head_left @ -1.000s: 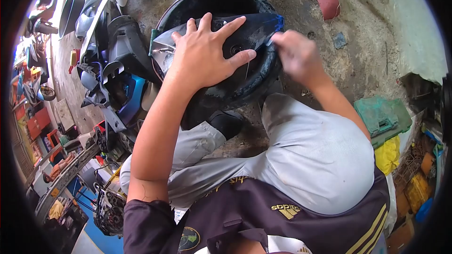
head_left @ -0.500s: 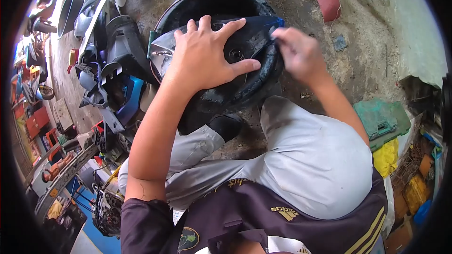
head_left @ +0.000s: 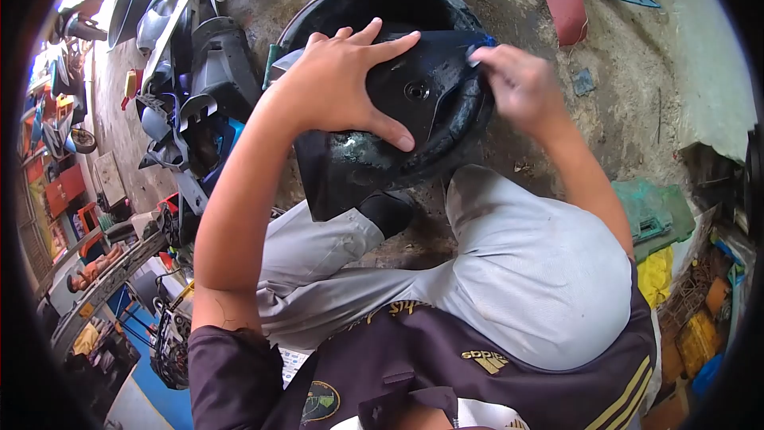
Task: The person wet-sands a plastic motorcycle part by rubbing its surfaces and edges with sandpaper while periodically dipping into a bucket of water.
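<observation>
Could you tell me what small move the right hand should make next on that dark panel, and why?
Probably another short rubbing stroke along the blue edge. The left hand lies spread flat on the dark panel, pinning it over the black basin, while the right hand pinches something small and hard to identify against that edge, which looks only partly worked.

bare dirt floor (head_left: 637,56) right of the basin (head_left: 358,0) (scooter panels (head_left: 191,72) crowding left, seemingly)
</observation>
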`<act>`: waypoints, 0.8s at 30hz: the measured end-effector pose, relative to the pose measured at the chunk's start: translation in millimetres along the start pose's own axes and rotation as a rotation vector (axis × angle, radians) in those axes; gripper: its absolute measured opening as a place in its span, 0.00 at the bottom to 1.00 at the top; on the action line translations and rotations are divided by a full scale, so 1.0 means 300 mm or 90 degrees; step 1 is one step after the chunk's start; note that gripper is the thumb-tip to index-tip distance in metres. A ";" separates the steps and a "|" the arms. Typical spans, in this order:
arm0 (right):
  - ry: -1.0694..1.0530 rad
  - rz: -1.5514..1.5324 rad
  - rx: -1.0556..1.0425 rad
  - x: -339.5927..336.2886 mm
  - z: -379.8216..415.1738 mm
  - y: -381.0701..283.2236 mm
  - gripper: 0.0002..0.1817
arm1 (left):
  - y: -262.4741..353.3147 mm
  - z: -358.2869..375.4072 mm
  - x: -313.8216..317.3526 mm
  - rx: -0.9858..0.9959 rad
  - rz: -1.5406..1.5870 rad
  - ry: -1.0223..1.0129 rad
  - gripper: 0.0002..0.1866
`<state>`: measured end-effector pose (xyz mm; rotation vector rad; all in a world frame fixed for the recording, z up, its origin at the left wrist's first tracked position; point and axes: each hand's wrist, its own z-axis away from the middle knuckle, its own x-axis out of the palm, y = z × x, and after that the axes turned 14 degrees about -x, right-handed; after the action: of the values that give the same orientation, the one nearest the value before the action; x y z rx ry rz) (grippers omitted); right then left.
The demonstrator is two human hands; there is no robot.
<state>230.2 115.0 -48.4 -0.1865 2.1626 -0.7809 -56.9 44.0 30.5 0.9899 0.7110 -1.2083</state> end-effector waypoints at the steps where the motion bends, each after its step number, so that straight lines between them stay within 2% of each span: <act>1: 0.043 -0.001 0.026 0.001 -0.004 0.033 0.15 | -0.016 0.003 0.009 0.002 0.011 0.011 0.73; 2: 0.004 0.059 -0.016 0.008 0.019 0.026 0.16 | -0.025 0.004 0.017 0.004 0.022 0.020 0.72; 5: -0.128 -0.064 -0.066 0.023 -0.018 -0.113 0.19 | -0.021 0.012 0.039 0.005 0.051 0.034 0.71; 6: -0.132 0.001 -0.081 0.005 -0.017 -0.077 0.18 | -0.021 0.012 0.039 0.005 0.058 0.043 0.71; 7: -0.041 0.052 -0.089 0.013 -0.010 -0.015 0.18 | -0.024 0.012 0.044 0.012 0.064 0.049 0.71; 9: -0.012 0.022 0.016 0.011 0.010 0.081 0.18 | -0.032 0.012 0.060 0.018 0.079 0.065 0.70; 10: -0.039 0.048 -0.065 0.011 -0.016 0.022 0.17 | -0.036 0.011 0.059 0.016 0.084 0.070 0.69; 11: -0.067 -0.010 -0.079 0.025 -0.035 -0.070 0.15 | -0.036 0.010 0.062 0.017 0.089 0.069 0.69; 13: -0.207 -0.017 -0.088 0.018 -0.058 -0.136 0.16 | -0.033 0.013 0.067 0.023 0.089 0.069 0.68; 16: -0.013 0.076 -0.040 0.007 -0.054 0.053 0.17 | -0.032 0.020 0.067 0.020 0.088 0.086 0.67; 19: -0.068 0.008 -0.094 0.031 -0.031 -0.064 0.19 | -0.021 0.022 0.076 0.023 0.104 0.097 0.65; 20: -0.163 0.001 -0.088 0.029 -0.044 -0.117 0.18 | -0.019 0.023 0.084 0.034 0.115 0.112 0.63; 24: 0.021 0.072 -0.088 0.052 -0.052 0.046 0.20 | -0.054 0.031 0.100 0.086 0.199 0.132 0.54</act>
<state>210.1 127.4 -59.2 -0.1216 2.2378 -0.5748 -66.1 22.2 4.3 1.3012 0.6128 -0.8964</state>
